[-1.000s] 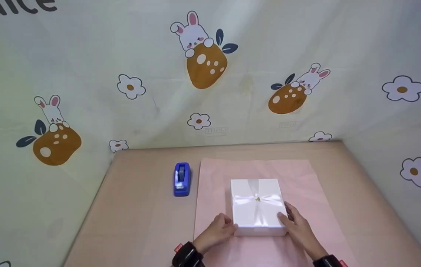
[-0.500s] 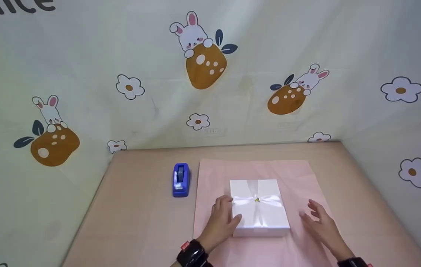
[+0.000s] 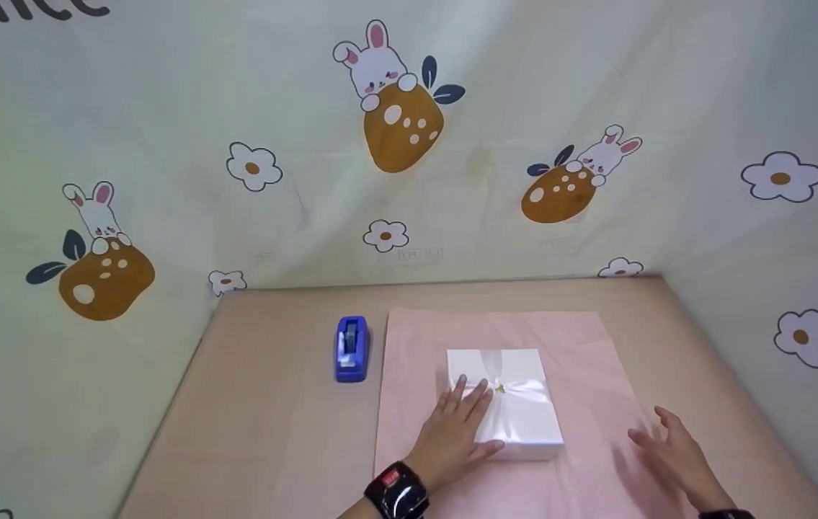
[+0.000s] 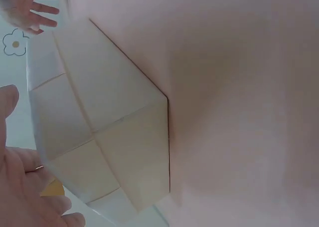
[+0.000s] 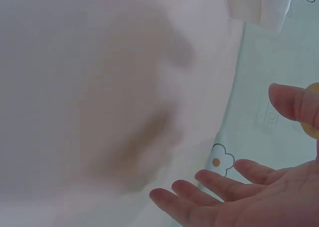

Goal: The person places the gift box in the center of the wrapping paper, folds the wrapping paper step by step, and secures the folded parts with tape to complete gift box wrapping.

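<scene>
A white gift box [image 3: 524, 418], tied with a glossy white ribbon [image 3: 499, 404], lies on a large pink sheet of paper [image 3: 596, 360]. My left hand [image 3: 448, 440] is over the box's near left part, fingers spread across its lid; the left wrist view shows that hand [image 4: 25, 192] at the edge of the box [image 4: 124, 77]. Off to the right, my right hand [image 3: 679, 450] hovers above the paper's right edge with nothing in it. Its fingers and thumb are apart in the right wrist view, where the hand [image 5: 264, 197] casts a shadow on the paper.
A blue tape dispenser [image 3: 352, 349] stands on the tan table [image 3: 286, 389], just left of the paper. Behind and at both sides hangs a pale curtain [image 3: 481, 187] printed with rabbits and flowers.
My right hand has let go of the box's right side and moved away to the right. My left hand has shifted from the box's left corner onto its lid.
</scene>
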`<action>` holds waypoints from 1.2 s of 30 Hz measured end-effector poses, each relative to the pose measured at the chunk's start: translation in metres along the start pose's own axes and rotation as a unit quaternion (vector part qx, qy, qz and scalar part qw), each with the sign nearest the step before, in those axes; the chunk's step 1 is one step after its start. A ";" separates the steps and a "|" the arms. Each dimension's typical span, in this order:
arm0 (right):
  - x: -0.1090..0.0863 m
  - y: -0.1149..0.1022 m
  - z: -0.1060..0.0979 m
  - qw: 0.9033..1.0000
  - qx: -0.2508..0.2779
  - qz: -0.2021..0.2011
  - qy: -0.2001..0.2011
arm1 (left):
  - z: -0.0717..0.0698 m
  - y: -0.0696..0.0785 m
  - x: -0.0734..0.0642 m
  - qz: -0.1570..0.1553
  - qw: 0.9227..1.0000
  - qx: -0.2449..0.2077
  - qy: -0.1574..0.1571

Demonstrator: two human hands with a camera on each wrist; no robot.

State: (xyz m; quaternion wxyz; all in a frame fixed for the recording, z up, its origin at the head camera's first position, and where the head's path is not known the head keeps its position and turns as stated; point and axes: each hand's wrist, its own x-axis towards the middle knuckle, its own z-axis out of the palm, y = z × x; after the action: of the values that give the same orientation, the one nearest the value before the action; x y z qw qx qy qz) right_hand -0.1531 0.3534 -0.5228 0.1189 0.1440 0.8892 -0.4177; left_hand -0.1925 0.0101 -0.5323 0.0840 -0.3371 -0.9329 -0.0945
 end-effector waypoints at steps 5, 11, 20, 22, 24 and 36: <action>-0.001 0.008 -0.003 1.000 -0.005 0.014 -0.008 | 0.007 -0.001 0.001 0.008 0.999 0.049 -0.016; -0.001 0.012 -0.006 1.000 -0.006 0.025 -0.015 | 0.006 -0.001 -0.001 0.031 0.996 0.088 0.001; 0.001 0.009 -0.009 0.998 0.047 0.039 -0.024 | 0.012 -0.007 -0.002 0.046 0.992 0.110 0.043; 0.002 0.009 -0.010 0.997 0.063 0.048 -0.025 | 0.013 -0.008 -0.001 0.047 0.991 0.113 0.048; 0.004 0.010 -0.011 0.995 0.075 0.057 -0.025 | 0.015 -0.008 -0.001 0.048 0.991 0.115 0.048; 0.013 0.016 -0.021 0.983 0.153 0.103 0.005 | 0.017 -0.009 0.000 0.046 0.992 0.106 0.049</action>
State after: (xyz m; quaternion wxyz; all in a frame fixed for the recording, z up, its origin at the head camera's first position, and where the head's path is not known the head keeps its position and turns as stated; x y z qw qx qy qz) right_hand -0.1613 0.3818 -0.5257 0.1334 0.2539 0.7955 -0.5338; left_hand -0.1999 0.0072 -0.5497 0.1691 -0.3637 -0.9160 -0.0074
